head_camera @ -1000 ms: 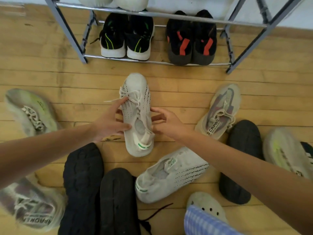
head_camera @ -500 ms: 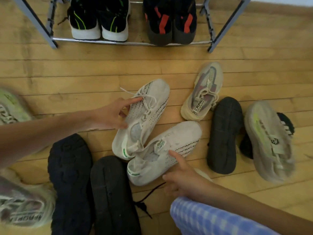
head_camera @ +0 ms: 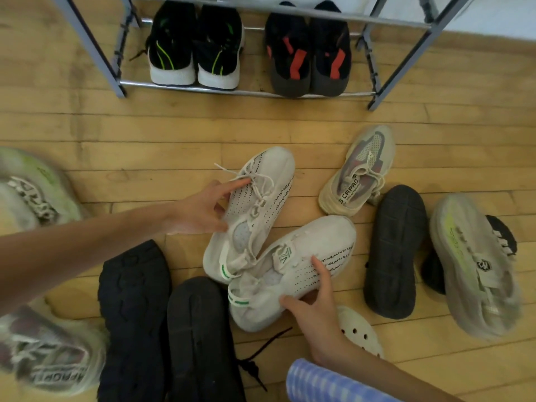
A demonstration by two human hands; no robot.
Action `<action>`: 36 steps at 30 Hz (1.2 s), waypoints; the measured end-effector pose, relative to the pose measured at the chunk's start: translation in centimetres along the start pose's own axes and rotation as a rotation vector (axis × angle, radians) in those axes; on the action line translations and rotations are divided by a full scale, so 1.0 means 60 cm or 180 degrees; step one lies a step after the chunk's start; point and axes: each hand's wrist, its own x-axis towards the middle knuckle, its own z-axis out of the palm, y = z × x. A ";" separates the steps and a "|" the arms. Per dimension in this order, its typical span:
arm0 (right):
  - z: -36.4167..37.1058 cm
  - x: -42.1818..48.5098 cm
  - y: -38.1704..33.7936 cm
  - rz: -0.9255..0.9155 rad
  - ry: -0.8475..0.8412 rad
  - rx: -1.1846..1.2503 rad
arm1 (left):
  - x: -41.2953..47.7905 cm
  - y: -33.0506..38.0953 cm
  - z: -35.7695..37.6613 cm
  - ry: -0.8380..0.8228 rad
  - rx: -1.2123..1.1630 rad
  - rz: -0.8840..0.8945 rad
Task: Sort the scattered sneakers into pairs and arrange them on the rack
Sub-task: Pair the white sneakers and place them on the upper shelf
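White sneakers (head_camera: 275,169) fill our fingers (head_camera: 237,183): left hand (head_camera: 200,210) grips one, right hand (head_camera: 316,311) its mate. Beyond them the rack (head_camera: 249,90) holds two pairs (head_camera: 287,53); many lie unsorted.

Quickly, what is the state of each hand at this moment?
Left hand: grips the upper white sneaker near its laces.
Right hand: grips the lower white sneaker by its side.

L hand (head_camera: 197,211) & R hand (head_camera: 314,311) both pinching w/ thumb (arms outstretched).

Off-white sneakers (head_camera: 272,175) bear black dots and green tabs.
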 end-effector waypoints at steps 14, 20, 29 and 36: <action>-0.057 0.037 -0.221 -0.1265 -0.0779 -0.0631 | -0.067 0.057 -0.109 0.0978 -0.0675 0.0493; -0.018 0.073 -0.387 -0.2216 -0.1152 -0.1063 | -0.102 0.166 -0.178 0.1597 -0.0818 0.0990; -0.030 0.067 -0.503 -0.2860 -0.1334 -0.1392 | -0.130 0.249 -0.213 0.2129 -0.0661 0.1202; -0.086 0.122 -0.518 -0.1682 -0.1322 -0.0950 | -0.045 0.295 -0.204 0.1508 -0.0988 0.0679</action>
